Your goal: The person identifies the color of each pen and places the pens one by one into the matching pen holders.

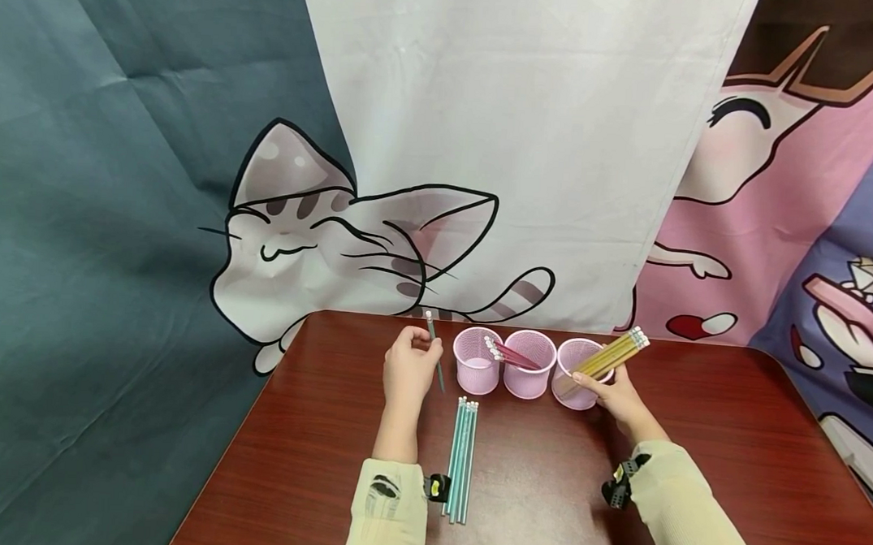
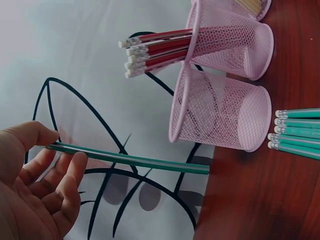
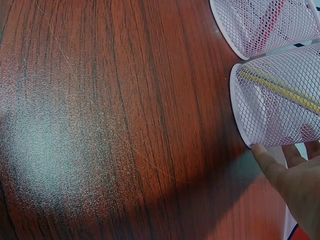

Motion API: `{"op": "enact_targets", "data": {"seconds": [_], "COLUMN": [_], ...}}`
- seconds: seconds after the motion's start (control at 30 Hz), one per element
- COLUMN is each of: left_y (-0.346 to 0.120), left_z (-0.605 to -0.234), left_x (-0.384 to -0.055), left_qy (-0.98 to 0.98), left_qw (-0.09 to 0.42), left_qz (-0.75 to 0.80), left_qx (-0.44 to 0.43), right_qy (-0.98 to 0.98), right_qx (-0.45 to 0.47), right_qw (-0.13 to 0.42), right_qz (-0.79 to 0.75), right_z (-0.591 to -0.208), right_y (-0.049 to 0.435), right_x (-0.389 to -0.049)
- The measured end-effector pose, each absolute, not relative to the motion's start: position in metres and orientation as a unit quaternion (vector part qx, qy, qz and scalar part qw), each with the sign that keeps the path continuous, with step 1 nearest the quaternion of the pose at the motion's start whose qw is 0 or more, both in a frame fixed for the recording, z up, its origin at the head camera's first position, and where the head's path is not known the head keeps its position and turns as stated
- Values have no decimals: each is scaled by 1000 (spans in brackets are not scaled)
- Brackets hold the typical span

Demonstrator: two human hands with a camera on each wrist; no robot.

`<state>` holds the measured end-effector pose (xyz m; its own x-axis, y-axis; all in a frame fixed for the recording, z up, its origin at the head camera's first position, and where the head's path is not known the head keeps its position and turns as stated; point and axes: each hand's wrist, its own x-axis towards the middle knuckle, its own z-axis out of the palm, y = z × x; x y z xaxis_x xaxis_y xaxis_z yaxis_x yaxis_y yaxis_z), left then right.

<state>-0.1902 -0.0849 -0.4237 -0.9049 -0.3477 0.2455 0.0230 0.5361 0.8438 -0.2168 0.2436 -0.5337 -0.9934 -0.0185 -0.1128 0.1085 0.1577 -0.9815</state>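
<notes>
My left hand point(image 1: 409, 367) pinches a green pencil point(image 2: 135, 161) near its eraser end, between thumb and fingertips. The pencil hangs tip-down, left of an empty pink mesh cup point(image 1: 477, 375). My right hand point(image 1: 624, 399) grips the rightmost pink mesh cup point(image 3: 280, 100), its thumb at the rim and its other fingers along the side and base. Yellow pencils point(image 1: 608, 357) lean to the right in that cup. Red pencils point(image 2: 160, 49) tilt left out of the middle cup point(image 1: 528, 382). Several green pencils point(image 1: 461, 460) lie side by side on the table, beside my left forearm.
The three cups stand in a row near the back edge of the brown wooden table point(image 1: 529, 488). Behind it hangs a cloth point(image 1: 530, 146) printed with a cartoon cat. Both wrists carry a small black camera point(image 1: 438, 488).
</notes>
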Motion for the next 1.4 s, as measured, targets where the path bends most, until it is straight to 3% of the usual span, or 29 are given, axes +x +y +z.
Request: {"op": "enact_targets", "data": {"seconds": [0.63, 1.03, 1.2, 1.4], "left_y": [-79, -75, -73, -69], "left_z": [-425, -453, -449, -450], "left_x": [-195, -205, -197, -193], "left_qy": [-750, -698, -662, -642], "left_qw": [257, 194, 164, 162], "left_qz": [-608, -688, -729, -745], "left_qx": [27, 43, 61, 75], "right_qy": [754, 730, 744, 751], "right_qx": [30, 17, 25, 30], "right_qw": [56, 22, 29, 32], "right_qz": [-654, -682, -668, -659], "right_z": [-535, -589, -577, -568], "right_y": [246, 265, 259, 256], "right_x": [-219, -244, -238, -233]}}
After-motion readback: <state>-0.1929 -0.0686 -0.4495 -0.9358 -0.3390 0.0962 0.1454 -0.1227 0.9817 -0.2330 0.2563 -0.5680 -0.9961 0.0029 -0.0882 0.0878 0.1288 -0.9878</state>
